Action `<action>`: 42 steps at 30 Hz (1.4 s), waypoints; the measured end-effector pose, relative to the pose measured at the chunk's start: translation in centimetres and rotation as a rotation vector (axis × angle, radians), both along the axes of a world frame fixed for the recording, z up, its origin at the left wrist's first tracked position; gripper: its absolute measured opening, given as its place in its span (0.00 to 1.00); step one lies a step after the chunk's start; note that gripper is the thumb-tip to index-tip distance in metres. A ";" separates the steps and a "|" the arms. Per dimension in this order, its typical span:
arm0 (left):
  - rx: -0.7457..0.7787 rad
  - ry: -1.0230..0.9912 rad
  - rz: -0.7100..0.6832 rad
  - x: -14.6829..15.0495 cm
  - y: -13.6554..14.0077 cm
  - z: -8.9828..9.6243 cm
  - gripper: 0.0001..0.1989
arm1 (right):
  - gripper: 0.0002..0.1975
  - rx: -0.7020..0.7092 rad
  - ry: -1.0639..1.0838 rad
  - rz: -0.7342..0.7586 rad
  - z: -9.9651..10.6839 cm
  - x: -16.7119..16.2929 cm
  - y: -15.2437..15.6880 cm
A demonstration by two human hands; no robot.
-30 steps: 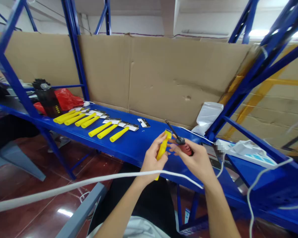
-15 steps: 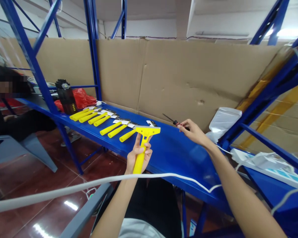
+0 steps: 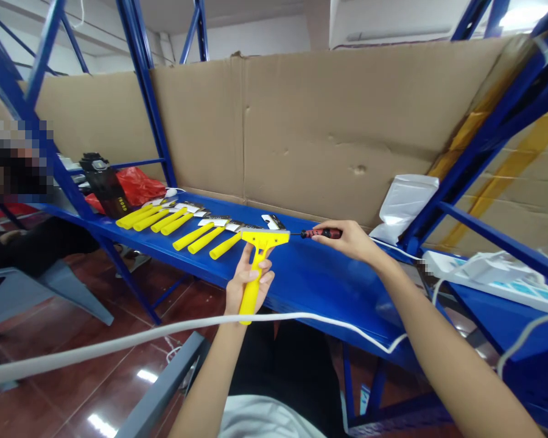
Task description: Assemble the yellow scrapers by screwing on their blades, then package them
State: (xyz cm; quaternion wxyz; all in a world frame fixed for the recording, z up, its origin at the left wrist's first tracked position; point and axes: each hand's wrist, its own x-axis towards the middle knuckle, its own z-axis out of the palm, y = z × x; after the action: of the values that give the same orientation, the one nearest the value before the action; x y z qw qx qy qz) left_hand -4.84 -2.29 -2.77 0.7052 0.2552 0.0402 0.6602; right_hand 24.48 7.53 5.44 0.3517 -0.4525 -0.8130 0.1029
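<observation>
My left hand [image 3: 249,283] is wrapped round the handle of a yellow scraper [image 3: 257,267], its wide head up. In my right hand [image 3: 354,239] is a screwdriver [image 3: 322,233] with a red and black handle, held level. Its thin shaft points left and the tip is at or close to the right end of the scraper head; whether they touch I cannot tell. Several more yellow scrapers [image 3: 201,237] lie in a row on the blue shelf [image 3: 310,277], left of my hands. A small black and white piece [image 3: 273,222] lies behind the held scraper.
A white cable [image 3: 187,326] crosses in front of my forearms. At the left stand a black bottle [image 3: 105,185] and a red bag [image 3: 139,188], with a seated person beyond. A white plastic bag [image 3: 404,201] and a power strip [image 3: 497,280] are at the right. Cardboard [image 3: 301,134] walls the back.
My right hand has turned the screwdriver level and brought its tip left to the scraper head. My left hand still holds the scraper. The camera view has shifted slightly.
</observation>
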 end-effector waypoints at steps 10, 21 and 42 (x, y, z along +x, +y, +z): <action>-0.020 -0.015 0.100 -1.0 0.1 0.7 0.44 | 0.19 0.011 -0.071 0.023 -1.2 -0.7 0.6; -0.052 0.005 0.100 -0.8 -0.1 1.2 0.41 | 0.21 0.002 -0.028 0.009 -1.3 -0.7 0.7; -0.093 -0.030 0.060 -0.9 0.2 1.2 0.39 | 0.20 0.029 0.112 -0.064 -0.7 -1.1 0.0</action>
State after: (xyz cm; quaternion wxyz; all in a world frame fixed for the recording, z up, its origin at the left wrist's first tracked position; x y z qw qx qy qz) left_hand -5.76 -2.08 -1.60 0.6966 0.2110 0.0679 0.6824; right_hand 23.38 7.50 4.77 0.4062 -0.4667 -0.7786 0.1048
